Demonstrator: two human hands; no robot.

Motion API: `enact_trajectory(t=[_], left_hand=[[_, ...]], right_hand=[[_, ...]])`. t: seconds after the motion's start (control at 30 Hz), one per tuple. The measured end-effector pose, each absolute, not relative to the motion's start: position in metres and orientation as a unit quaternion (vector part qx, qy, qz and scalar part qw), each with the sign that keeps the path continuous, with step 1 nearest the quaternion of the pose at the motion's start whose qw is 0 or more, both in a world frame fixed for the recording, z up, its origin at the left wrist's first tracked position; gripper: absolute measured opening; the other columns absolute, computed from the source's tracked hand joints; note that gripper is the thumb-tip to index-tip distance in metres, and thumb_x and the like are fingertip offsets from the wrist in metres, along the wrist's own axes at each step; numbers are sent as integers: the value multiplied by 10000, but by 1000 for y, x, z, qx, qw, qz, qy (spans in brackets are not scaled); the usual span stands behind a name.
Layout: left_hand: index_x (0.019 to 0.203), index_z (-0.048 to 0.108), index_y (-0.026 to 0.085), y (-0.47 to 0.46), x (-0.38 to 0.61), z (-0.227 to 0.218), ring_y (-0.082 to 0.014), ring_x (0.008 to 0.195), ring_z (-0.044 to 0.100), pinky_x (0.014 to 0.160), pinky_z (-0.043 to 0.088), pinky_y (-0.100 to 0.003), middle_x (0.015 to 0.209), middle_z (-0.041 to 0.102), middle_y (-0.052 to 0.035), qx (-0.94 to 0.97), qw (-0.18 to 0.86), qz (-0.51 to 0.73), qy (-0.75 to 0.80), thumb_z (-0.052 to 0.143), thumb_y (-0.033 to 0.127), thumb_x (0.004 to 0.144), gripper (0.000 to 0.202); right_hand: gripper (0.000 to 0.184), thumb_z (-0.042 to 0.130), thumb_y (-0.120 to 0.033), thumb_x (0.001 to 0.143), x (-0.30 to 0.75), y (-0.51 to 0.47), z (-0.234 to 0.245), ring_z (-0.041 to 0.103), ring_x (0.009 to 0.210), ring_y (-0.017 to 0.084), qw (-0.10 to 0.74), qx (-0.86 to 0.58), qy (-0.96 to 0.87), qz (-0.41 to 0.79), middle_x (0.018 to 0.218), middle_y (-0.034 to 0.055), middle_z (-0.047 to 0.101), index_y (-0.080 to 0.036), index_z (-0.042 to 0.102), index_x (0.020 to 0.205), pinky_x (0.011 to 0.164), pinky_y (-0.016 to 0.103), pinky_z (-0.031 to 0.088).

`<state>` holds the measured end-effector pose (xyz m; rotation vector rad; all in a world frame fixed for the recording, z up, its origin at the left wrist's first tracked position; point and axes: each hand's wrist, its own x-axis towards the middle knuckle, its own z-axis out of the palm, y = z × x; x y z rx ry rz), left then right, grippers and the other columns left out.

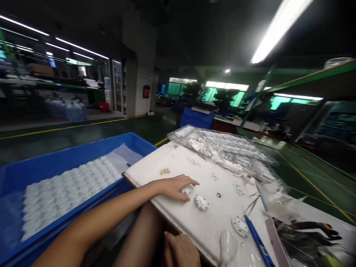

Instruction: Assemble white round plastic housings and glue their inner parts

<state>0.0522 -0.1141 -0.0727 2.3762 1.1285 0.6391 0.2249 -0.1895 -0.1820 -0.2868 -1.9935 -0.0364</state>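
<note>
Resting my left hand (175, 186) on the white table (178, 218), just left of the round knobbly piece (201, 202), thumb and fingers spread about a small white part (187, 190); I can't tell whether they grip it! My right hand (182, 249) is nearer me than the knobbly piece, its hold unclear. Right of that piece: a flat disc (240, 226), tweezers (252, 205), a blue tool (258, 240). Beyond it, plastic-wrapped trays (230, 146) crowd the far side; well left, a blue crate (80, 146).
</note>
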Motion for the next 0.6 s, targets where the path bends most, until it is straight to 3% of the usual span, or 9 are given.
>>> enact_trajectory(t=[0.1, 0.23, 0.33, 0.47, 0.6], left_hand=[[1445, 363, 214, -114, 69, -72, -340, 1300, 422, 1087, 327, -585, 1411, 459, -135, 873, 168, 195, 413, 612, 491, 884, 673], [1268, 545, 185, -108, 89, -77, -313, 1228, 478, 1040, 380, -551, 1317, 525, -116, 888, 113, 165, 415, 605, 468, 898, 470], [1209, 573, 169, -105, 94, -81, -291, 1167, 526, 1001, 429, -528, 1258, 560, -111, 897, 79, 155, 407, 592, 453, 912, 411], [1187, 579, 158, -107, 90, -82, -271, 1104, 571, 944, 488, -496, 1207, 587, -107, 908, 36, 143, 392, 590, 433, 921, 382], [1131, 601, 157, -108, 86, -78, -240, 1026, 605, 890, 526, -449, 1145, 614, -100, 912, -10, 122, 391, 583, 430, 928, 341]], right_hand=[[225, 468, -47, 908, 230, -202, -172, 561, 585, 162, 492, -88, -866, 22, 695, 56, 643, -107, 568, 1100, 559, 296, 454], [194, 481, -75, 906, 241, -226, -170, 550, 591, 161, 415, -83, -905, 47, 708, 44, 633, -133, 567, 1070, 562, 289, 433], [174, 419, -122, 942, 249, -247, -183, 549, 566, 154, 375, -107, -919, 52, 660, 12, 606, -168, 571, 1014, 557, 278, 429], [255, 336, -198, 1000, 268, -261, -210, 615, 596, 142, 362, -172, -914, 61, 690, 13, 647, -185, 591, 979, 604, 258, 479], [361, 297, -286, 1036, 291, -260, -224, 619, 557, 112, 383, -218, -893, 96, 664, 0, 640, -186, 613, 894, 540, 216, 485]])
